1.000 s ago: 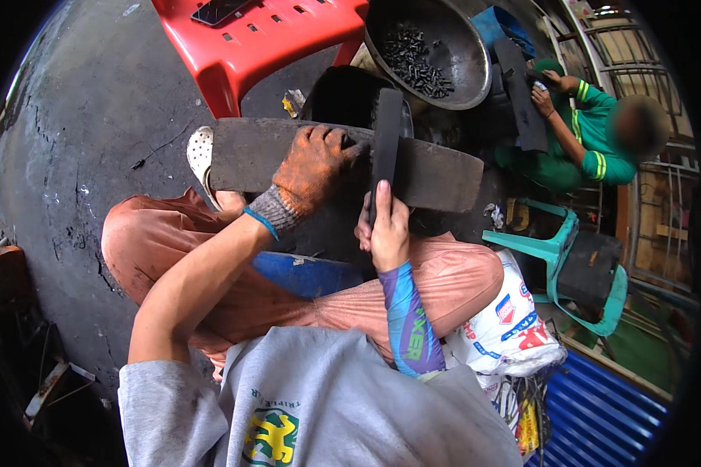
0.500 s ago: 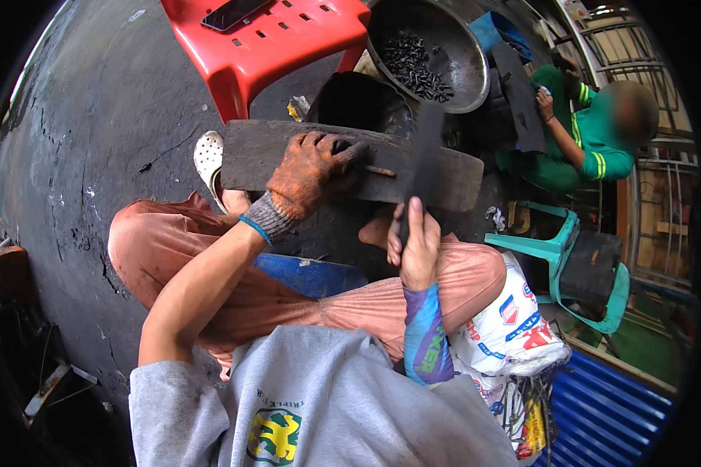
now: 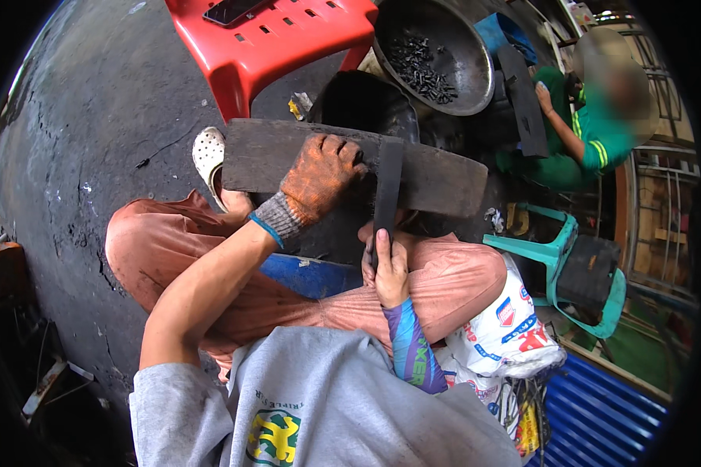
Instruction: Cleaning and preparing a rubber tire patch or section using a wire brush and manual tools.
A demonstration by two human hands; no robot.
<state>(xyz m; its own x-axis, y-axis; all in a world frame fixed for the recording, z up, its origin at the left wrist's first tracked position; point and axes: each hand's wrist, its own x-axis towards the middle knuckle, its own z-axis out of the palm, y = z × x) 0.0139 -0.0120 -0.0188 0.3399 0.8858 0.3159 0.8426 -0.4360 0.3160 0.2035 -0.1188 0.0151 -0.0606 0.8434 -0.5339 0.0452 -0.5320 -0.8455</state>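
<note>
A dark, worn wooden board (image 3: 444, 175) lies crosswise in front of me, above my crossed legs. My left hand (image 3: 319, 175), in a dirty orange work glove with a grey cuff, is closed at the middle of the board. Whatever its fingers grip is hidden by the glove and the blade. Bare-palmed, my right hand (image 3: 387, 268) is wrapped round the lower end of a long, dark, flat-bladed knife (image 3: 388, 179). The blade points away from me and lies across the board, just right of the gloved fingers.
Beyond the board stand a black bucket (image 3: 358, 105), a metal basin (image 3: 475, 86) of short black pieces and a red plastic chair (image 3: 280, 47) with a phone on it. At right, a person in green (image 3: 600, 132) sits near a teal stool (image 3: 553, 249) and white sacks (image 3: 498, 327).
The knife has swung down and left, from a blurred raised position onto the board beside the glove. A thin brown stick that showed right of the glove is now out of sight.
</note>
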